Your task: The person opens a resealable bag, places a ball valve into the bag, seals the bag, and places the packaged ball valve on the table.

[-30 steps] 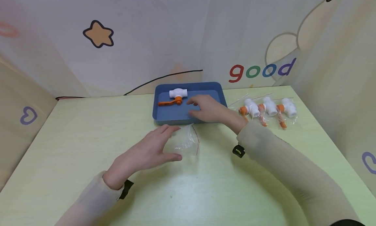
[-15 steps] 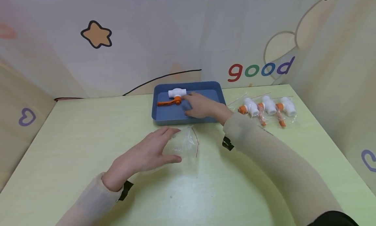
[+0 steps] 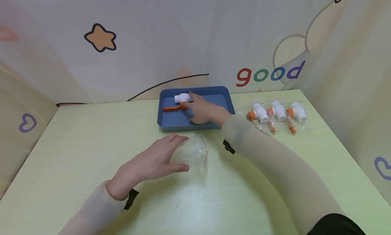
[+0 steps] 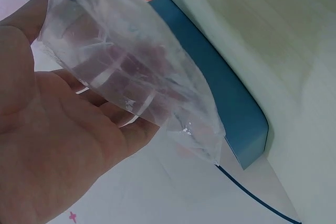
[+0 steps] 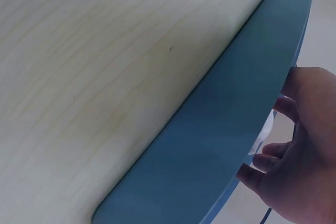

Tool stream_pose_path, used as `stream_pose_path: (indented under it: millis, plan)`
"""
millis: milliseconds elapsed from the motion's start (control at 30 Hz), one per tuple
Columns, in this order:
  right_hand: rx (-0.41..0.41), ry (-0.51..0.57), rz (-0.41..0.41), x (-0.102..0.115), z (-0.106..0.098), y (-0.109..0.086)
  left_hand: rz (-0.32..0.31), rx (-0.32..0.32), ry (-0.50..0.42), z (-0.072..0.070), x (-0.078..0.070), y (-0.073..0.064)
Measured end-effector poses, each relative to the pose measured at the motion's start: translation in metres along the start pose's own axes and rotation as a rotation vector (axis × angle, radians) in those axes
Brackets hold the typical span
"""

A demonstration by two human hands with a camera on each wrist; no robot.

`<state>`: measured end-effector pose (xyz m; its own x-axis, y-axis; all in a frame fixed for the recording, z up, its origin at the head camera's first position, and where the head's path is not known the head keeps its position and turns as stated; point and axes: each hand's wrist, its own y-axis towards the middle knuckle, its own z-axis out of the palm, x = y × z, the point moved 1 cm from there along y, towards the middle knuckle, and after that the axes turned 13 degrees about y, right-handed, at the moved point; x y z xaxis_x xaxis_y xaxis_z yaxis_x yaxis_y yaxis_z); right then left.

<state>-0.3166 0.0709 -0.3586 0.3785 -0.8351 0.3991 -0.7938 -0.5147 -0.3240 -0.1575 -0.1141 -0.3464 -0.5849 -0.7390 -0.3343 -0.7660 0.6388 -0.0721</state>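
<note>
A white ball valve (image 3: 181,97) with an orange lever lies in the blue tray (image 3: 163,121). My right hand (image 3: 203,109) reaches over the tray from the right, its spread fingers at the valve's right end and covering part of it. Between those fingers, the right wrist view shows a bit of the white valve (image 5: 263,134). Low in front of the tray, my left hand (image 3: 152,158) holds a clear zip bag (image 3: 193,151) with a red seal line. In the left wrist view the bag (image 4: 136,66) bulges between thumb and fingers, with nothing visible inside.
To the right of the tray, several bagged white valves, such as this one (image 3: 279,111), lie in a row on the pale wooden table (image 3: 76,143). A printed curtain (image 3: 168,34) hangs behind the table, close to the tray's far side.
My right hand has moved left across the tray onto the valve's right end. The left hand and its bag have stayed nearly in place.
</note>
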Motion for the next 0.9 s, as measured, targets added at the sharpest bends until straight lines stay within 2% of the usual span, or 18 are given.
stream_pose_path:
  millis: [300,533,900]
  plan:
    - [0.024,-0.029,0.016,-0.002,0.002,0.007,0.015,0.001,0.015,-0.001,0.0,-0.001]
    - [-0.004,-0.037,0.036,0.0,0.001,0.006,0.026,-0.014,0.021,-0.001,0.0,-0.003]
    - [-0.067,-0.093,-0.013,0.012,0.001,0.005,0.036,-0.02,0.022,0.0,0.003,-0.005]
